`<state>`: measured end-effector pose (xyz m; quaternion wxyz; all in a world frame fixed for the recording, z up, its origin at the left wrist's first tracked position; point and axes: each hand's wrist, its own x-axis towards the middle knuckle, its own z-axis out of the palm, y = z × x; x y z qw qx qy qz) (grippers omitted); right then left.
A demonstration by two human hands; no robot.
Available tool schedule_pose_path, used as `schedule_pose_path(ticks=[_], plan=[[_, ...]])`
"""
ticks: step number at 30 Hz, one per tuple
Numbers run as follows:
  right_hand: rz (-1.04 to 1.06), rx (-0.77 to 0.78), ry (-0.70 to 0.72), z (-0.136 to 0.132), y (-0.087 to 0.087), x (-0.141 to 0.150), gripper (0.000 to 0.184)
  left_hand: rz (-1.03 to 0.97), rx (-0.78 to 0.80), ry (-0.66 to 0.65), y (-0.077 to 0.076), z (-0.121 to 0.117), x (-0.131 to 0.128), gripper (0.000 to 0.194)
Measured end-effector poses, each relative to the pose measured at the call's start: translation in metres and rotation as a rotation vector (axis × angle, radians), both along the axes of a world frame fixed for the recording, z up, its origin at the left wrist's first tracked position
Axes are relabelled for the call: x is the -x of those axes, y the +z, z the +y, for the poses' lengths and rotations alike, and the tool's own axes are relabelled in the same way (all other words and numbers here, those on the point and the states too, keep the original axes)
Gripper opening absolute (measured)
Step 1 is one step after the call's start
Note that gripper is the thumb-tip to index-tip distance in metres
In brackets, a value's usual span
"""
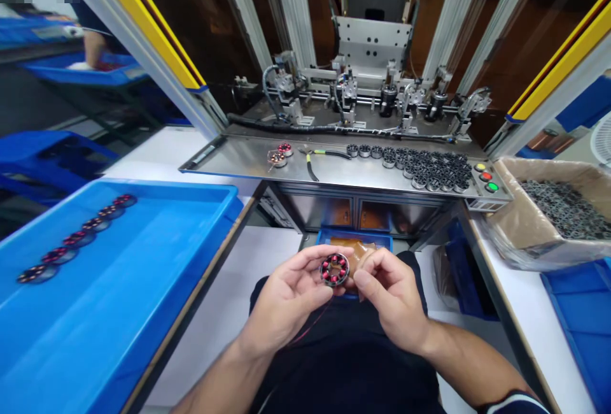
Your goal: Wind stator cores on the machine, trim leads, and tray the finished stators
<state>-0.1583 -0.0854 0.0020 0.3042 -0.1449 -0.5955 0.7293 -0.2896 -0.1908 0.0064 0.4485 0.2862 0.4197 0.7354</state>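
Both hands meet low in the centre, over my lap. My left hand (pixel 289 292) curls its fingers round a small round stator (pixel 335 269) with red wire coils, holding it face up. My right hand (pixel 389 293) pinches the same stator from the right side, thumb against its rim. A thin red wire (pixel 310 328) trails down from the stator between my wrists. A blue tray (pixel 143 312) on my left carries a row of several wound stators (pixel 79 237).
A steel shelf (pixel 238 160) ahead holds two wound stators (pixel 280 155), cutters (pixel 324 154) and several bare dark cores (pixel 427 169). Coloured buttons (pixel 485 177) sit at its right end. A lined box of cores (pixel 568 207) stands right. Another person's arm (pixel 93 48) shows far left.
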Motion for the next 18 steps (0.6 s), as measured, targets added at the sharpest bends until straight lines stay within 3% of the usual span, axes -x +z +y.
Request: schedule_pose_path(ticks=[5, 10, 14, 18], plan=[[0.008, -0.056, -0.011, -0.005, -0.006, -0.002, 0.023, 0.050, 0.017, 0.140, -0.008, 0.004, -0.009, 0.059], [0.015, -0.078, 0.004, -0.010, -0.011, -0.004, 0.021, 0.386, 0.013, 0.418, -0.014, 0.000, -0.018, 0.042], [0.061, 0.012, 0.100, -0.007, -0.007, -0.001, 0.021, 0.627, -0.053, 0.425, -0.017, -0.010, -0.016, 0.058], [0.104, 0.115, 0.118, -0.009, -0.006, 0.007, 0.021, 0.758, -0.113, 0.426, -0.015, -0.014, -0.012, 0.056]])
